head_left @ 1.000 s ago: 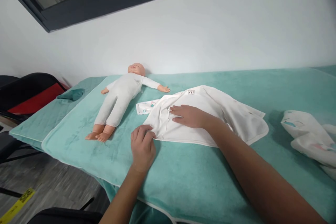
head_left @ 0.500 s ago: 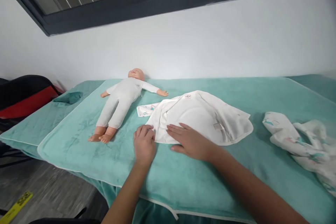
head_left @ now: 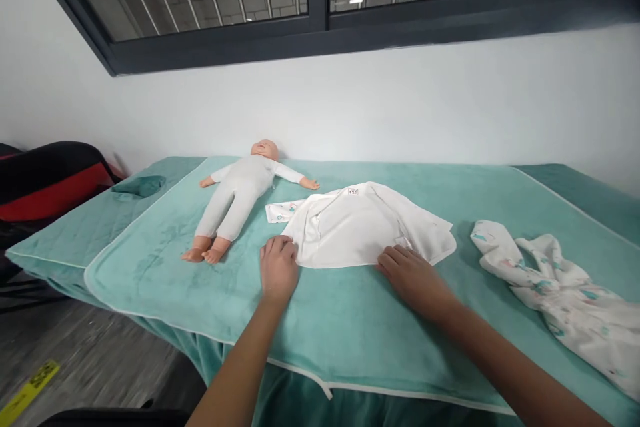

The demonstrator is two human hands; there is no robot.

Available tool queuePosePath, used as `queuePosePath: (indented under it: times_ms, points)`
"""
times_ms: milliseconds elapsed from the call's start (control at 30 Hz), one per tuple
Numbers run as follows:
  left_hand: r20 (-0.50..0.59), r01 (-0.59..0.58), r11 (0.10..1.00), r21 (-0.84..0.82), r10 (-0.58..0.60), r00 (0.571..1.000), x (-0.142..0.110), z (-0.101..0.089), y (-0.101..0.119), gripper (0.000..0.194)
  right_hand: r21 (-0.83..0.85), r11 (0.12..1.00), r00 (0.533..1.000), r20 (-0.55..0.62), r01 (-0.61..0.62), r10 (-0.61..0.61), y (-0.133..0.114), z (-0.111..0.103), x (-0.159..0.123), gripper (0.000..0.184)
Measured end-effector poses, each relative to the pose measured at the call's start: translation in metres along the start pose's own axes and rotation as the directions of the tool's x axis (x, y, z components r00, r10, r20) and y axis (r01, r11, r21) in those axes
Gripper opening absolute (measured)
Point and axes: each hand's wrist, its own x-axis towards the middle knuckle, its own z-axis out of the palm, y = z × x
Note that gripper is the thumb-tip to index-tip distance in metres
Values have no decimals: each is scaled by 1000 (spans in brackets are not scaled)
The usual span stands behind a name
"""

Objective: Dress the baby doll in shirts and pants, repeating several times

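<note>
A white baby top [head_left: 350, 227] lies spread on the green cover, its inside facing up and a small label at the neck. One patterned sleeve sticks out at its left. My left hand [head_left: 279, 267] has its fingers curled on the top's lower left corner. Along the lower edge, right of the middle, my right hand [head_left: 413, 277] grips the cloth with bent fingers; the fingertips are partly hidden. Beyond my left hand, a baby doll [head_left: 240, 190] in a white body suit lies on its back, arms spread.
A crumpled patterned baby garment [head_left: 555, 287] lies at the right. The green cover [head_left: 340, 327] drapes over the bed's front edge. Behind are a white wall and a dark-framed window [head_left: 320, 20]. A black and red chair [head_left: 55, 180] stands at the left.
My right hand has moved right, from lying flat on the middle of the top to its lower edge, and its fingers have bent. The left hand stays at the corner. The view has tilted up.
</note>
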Motion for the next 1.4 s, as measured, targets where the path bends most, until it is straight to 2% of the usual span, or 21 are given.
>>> queuePosePath:
  times_ms: [100,200,267,333,367,400,467,533,600,667,733,867,933,1000,1100,1167,1200,1233,1333,1400]
  points:
    - [10,8,1000,4,-8,1000,0,-1,0,19,66,994,994,56,86,-90,0,-7,-2,25]
    - [12,20,1000,16,-20,1000,1,0,1,19,191,980,996,68,51,-65,1,-15,-3,26]
    - [10,27,999,19,-28,1000,1,1,1,19,295,955,1000,18,-22,17,15,-16,-2,25]
    - [6,32,999,19,-32,999,1,2,1,18,372,915,974,-95,-155,204,43,-13,1,24]
    - [4,33,999,20,-33,999,1,2,1,18,389,885,927,-163,-255,338,61,-11,2,24]
    - [5,32,999,21,-32,999,1,3,1,18,389,844,856,-214,-368,472,81,-7,2,24]
    - [10,29,999,23,-29,1000,2,3,1,19,341,749,718,-239,-568,654,118,0,1,28]
    - [13,28,999,20,-28,1000,2,3,0,19,289,659,642,-164,-695,749,145,7,-1,34]
    - [12,30,999,13,-30,999,3,3,0,19,247,601,609,-49,-760,791,158,12,-3,39]
    - [9,30,1000,7,-30,1000,3,3,0,18,223,579,601,42,-784,798,162,14,-3,42]
    - [10,29,1000,7,-29,1000,4,4,-1,19,233,577,607,83,-783,790,164,14,-1,41]
    - [6,31,999,9,-31,999,4,4,0,19,429,518,595,59,-740,801,180,10,2,34]
    - [4,30,999,11,-30,1000,5,4,0,18,559,445,552,28,-700,833,191,10,3,34]
    - [1,30,999,13,-30,1000,6,4,0,18,616,407,488,-42,-674,872,198,11,3,33]
    - [-8,29,1000,9,-29,1000,6,5,0,18,577,466,434,-204,-671,878,195,13,3,31]
    - [-11,29,1000,4,-29,1000,6,4,0,19,527,525,435,-295,-668,850,185,13,3,31]
    - [-12,29,1000,3,-29,1000,6,4,0,19,509,541,448,-304,-670,841,178,12,2,32]
    - [-13,30,1000,3,-30,999,6,4,0,19,483,550,473,-283,-681,834,172,12,1,33]
    - [-17,29,1000,2,-29,999,7,4,0,19,370,579,578,-128,-727,806,152,10,-5,41]
    - [-18,26,1000,4,-26,999,7,4,0,19,302,616,615,-109,-728,781,143,11,-9,43]
